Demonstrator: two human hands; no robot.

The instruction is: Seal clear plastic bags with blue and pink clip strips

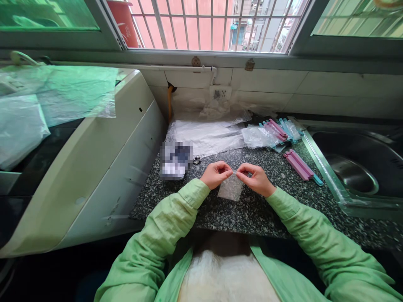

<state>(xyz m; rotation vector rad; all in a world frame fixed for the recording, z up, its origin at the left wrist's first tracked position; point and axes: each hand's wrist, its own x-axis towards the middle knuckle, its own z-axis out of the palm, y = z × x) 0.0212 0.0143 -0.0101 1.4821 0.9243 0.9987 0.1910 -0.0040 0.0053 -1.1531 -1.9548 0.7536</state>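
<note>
On a speckled counter (252,214) left of the sink (352,167), my left hand (215,174) and right hand (256,178) pinch a small clear bag (231,188) at its top edge, apparently mid-opening or sealing; next calls for steady fingertip pressure.

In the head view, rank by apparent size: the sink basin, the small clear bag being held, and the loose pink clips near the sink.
1. Sink basin, largest by far, though cut off at the frame edge.
2. Small clear bag, pinched at its top by the left hand and right hand.
3. Pink clips: longer but narrower than the bag, so this ranking is unsure.

A small clear plastic bag (231,188) hangs upright, pinched at its top edge, just above the speckled countertop (252,209).
</note>
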